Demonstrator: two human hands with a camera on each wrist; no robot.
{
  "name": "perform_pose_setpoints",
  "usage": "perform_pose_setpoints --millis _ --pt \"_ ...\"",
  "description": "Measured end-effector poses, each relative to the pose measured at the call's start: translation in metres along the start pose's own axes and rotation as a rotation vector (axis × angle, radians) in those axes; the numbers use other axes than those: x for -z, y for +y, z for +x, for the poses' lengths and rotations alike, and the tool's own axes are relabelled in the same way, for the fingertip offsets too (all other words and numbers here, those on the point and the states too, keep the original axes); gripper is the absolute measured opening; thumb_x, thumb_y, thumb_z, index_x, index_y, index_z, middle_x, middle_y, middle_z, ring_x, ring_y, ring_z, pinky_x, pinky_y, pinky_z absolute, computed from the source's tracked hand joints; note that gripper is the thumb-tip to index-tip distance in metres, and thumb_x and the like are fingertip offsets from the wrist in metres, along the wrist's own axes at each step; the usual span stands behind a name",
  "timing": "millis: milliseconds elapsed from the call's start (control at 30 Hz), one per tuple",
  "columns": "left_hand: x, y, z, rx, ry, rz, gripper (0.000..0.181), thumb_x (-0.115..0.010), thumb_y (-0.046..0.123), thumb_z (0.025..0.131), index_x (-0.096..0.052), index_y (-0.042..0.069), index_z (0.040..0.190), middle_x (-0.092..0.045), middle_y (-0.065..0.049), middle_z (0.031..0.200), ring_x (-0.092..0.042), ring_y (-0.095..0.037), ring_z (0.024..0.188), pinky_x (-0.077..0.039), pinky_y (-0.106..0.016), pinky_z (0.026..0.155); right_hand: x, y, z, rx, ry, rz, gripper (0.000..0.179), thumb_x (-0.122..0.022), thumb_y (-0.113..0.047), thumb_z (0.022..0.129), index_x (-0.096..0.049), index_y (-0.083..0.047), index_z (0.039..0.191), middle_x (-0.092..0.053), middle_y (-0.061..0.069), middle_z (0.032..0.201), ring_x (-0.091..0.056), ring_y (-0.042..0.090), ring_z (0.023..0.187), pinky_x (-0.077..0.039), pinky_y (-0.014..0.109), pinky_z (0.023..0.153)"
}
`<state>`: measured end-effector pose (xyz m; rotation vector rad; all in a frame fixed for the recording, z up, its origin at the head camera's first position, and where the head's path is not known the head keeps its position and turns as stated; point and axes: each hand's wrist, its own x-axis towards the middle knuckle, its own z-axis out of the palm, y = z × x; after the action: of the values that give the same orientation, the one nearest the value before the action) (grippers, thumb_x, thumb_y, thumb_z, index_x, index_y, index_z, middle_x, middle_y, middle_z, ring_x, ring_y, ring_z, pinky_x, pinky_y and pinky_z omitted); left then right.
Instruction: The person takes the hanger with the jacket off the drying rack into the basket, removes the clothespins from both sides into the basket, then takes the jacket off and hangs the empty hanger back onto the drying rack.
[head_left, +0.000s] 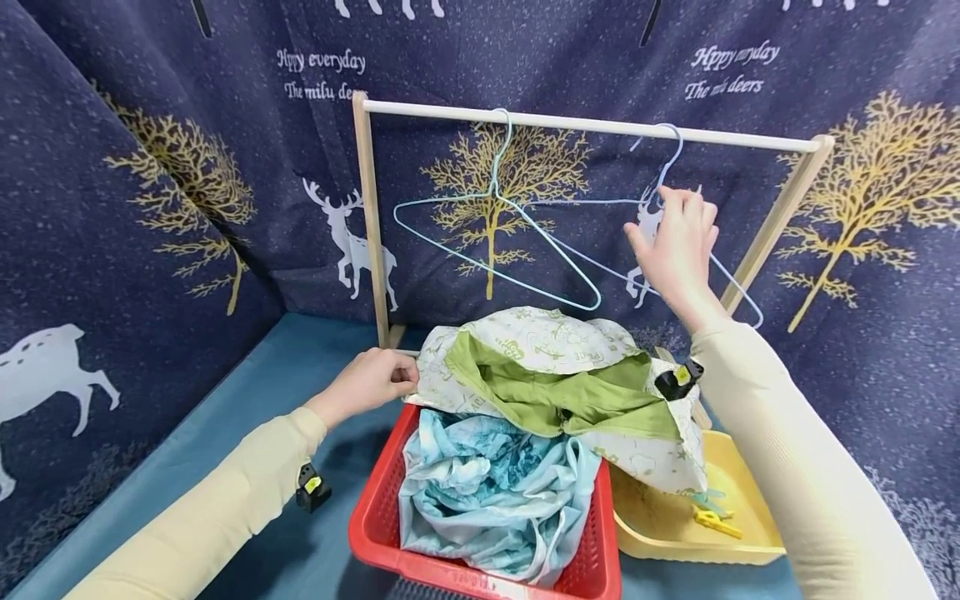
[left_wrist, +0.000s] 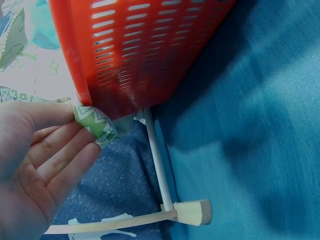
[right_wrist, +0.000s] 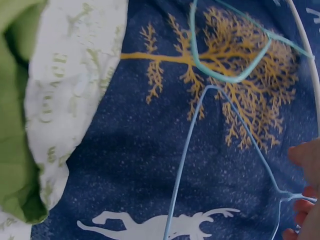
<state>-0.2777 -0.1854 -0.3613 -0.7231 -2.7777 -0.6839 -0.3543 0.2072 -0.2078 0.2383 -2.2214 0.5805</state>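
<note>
A garment [head_left: 555,342] with white printed fabric and a green inner side lies spread over the back of the red basket [head_left: 375,508]. My left hand [head_left: 377,377] pinches its left edge between thumb and index finger; the left wrist view shows that pinched green-and-white edge [left_wrist: 95,122] beside the basket's rim. On the rack's white rod hang a light-blue hanger [head_left: 498,200] and a periwinkle hanger [head_left: 663,171]. Raised on the right, my right hand [head_left: 678,242] is at the periwinkle hanger's neck, thumb spread away from the fingers. In the right wrist view, the fingers overlap that neck.
Crumpled light-blue cloth [head_left: 495,500] fills the red basket. A yellow tub [head_left: 630,533] on the right holds a yellow clip [head_left: 717,523]. The wooden rack [head_left: 367,225] stands behind both, before a dark blue printed curtain [head_left: 315,142].
</note>
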Motion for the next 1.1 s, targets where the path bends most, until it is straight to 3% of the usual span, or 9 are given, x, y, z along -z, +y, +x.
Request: perform_pose_setpoints --millis 267,500,733,933,1100 --pt "0.0 -0.001 0.0 0.0 0.007 -0.012 0.012 -0.07 0.009 0.087 -0.072 0.017 0.079 -0.069 0.004 0.074 -0.057 -0.005 0.065 -0.048 -0.026 0.064 0.014 0.004 -0.033 0.036 -0.148 0.003 0.062 -0.064 -0.03 0.094 -0.043 -0.001 0.145 -0.044 0.03 0.136 -0.034 0.047 0.123 -0.03 0.059 0.097" --pt "0.001 -0.003 0.001 -0.006 0.004 -0.009 0.011 -0.07 0.01 0.088 -0.072 0.018 0.079 -0.069 0.005 0.074 -0.058 -0.004 0.066 -0.048 -0.027 0.065 0.024 0.017 -0.059 0.057 -0.345 -0.021 0.063 -0.062 -0.034 0.095 -0.043 0.002 0.144 -0.042 0.034 0.137 -0.034 0.053 0.123 -0.03 0.064 0.099" --pt "-0.001 -0.004 0.0 0.002 0.002 -0.02 0.012 -0.07 0.01 0.088 -0.072 0.017 0.079 -0.069 0.005 0.074 -0.057 -0.004 0.066 -0.048 -0.026 0.063 0.03 0.03 -0.075 0.04 -0.556 -0.042 0.071 -0.061 -0.043 0.096 -0.04 0.002 0.146 -0.036 0.036 0.144 -0.028 0.057 0.132 -0.027 0.068 0.104" --pt "-0.002 -0.004 -0.001 0.003 0.006 -0.027 0.011 -0.07 0.01 0.087 -0.072 0.017 0.079 -0.07 0.005 0.074 -0.058 -0.004 0.066 -0.048 -0.026 0.063 0.037 0.044 -0.087 0.074 -0.747 -0.003 0.069 -0.059 -0.041 0.097 -0.041 0.005 0.145 -0.041 0.032 0.147 -0.033 0.053 0.137 -0.029 0.068 0.107" --pt "-0.002 -0.004 -0.001 0.003 0.008 -0.029 0.012 -0.07 0.01 0.088 -0.072 0.017 0.079 -0.07 0.005 0.074 -0.058 -0.004 0.065 -0.048 -0.026 0.063 0.046 0.06 -0.097 -0.025 -0.958 0.1 0.072 -0.052 -0.044 0.1 -0.03 0.001 0.151 -0.032 0.034 0.151 -0.034 0.055 0.136 -0.037 0.067 0.101"
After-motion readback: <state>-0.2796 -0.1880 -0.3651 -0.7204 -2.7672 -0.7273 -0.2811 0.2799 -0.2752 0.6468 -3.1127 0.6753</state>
